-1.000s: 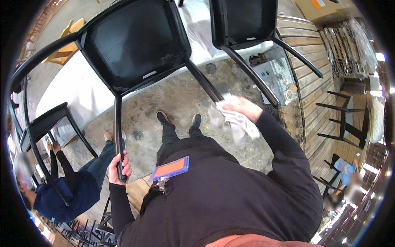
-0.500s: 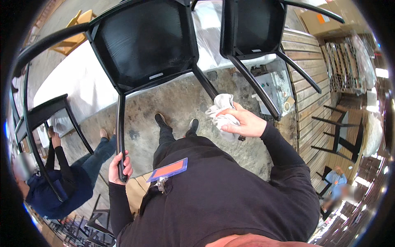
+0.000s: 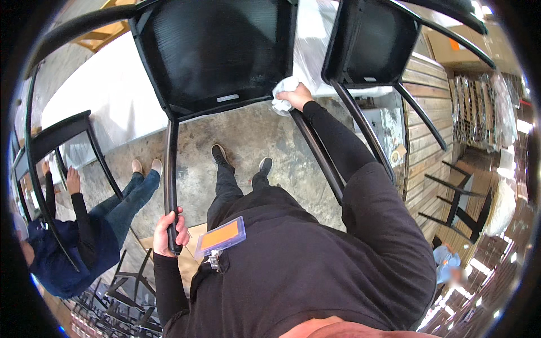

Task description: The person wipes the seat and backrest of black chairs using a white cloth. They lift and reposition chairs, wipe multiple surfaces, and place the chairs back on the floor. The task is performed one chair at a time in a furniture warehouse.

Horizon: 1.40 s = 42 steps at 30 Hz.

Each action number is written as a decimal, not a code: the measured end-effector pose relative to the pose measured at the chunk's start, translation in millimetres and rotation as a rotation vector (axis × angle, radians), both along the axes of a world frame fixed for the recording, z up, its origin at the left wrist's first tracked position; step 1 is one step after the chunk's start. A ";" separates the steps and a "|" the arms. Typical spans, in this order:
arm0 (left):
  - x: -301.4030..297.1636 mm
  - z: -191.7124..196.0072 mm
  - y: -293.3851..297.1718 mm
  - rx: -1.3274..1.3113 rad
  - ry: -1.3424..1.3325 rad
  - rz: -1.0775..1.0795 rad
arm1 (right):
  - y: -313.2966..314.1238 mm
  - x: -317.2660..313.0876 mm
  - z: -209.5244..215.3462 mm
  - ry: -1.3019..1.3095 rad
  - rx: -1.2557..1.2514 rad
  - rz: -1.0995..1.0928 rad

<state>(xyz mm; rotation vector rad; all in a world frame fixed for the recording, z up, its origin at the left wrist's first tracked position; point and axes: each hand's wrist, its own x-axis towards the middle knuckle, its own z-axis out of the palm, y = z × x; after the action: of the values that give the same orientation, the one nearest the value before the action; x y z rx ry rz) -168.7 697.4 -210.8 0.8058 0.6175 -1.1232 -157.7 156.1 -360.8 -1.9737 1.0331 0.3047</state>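
A black chair (image 3: 217,53) lies upturned in front of me, its seat underside facing me and its legs pointing my way. My left hand (image 3: 171,232) is wrapped round the end of its left front leg (image 3: 171,163). With my right hand (image 3: 297,97) I press a crumpled white cloth (image 3: 285,93) against the top of the right leg (image 3: 315,146), where it meets the seat corner. The fingers are bunched in the cloth and partly hidden by it.
Beside it on the right lies a second upturned black chair (image 3: 375,45). Both rest on a white-covered table (image 3: 101,107). A co-worker (image 3: 84,236) stands at the left near another black chair (image 3: 59,127). Slatted wood (image 3: 428,112) and a roll of tape (image 3: 398,154) are at right.
My right hand has moved the cloth up the right leg, away from me, to the seat corner. My left hand keeps its hold. The co-worker's hands have shifted.
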 end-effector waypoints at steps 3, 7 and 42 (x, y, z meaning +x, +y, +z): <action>4.6 1.3 1.6 0.030 0.017 -0.002 | 9.3 -56.4 43.8 -0.004 0.275 -0.078; 7.3 0.3 3.4 0.027 0.004 -0.042 | 40.6 -192.4 142.2 -0.106 0.745 -0.184; 3.7 2.2 -0.4 0.155 0.006 -0.075 | 36.8 -131.0 90.4 -0.217 -0.012 0.215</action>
<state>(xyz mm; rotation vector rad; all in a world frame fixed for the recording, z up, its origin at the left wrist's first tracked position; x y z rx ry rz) -165.0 697.1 -208.5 0.9654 0.6899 -1.1557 -288.7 192.9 -270.4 -2.0803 0.6887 0.1948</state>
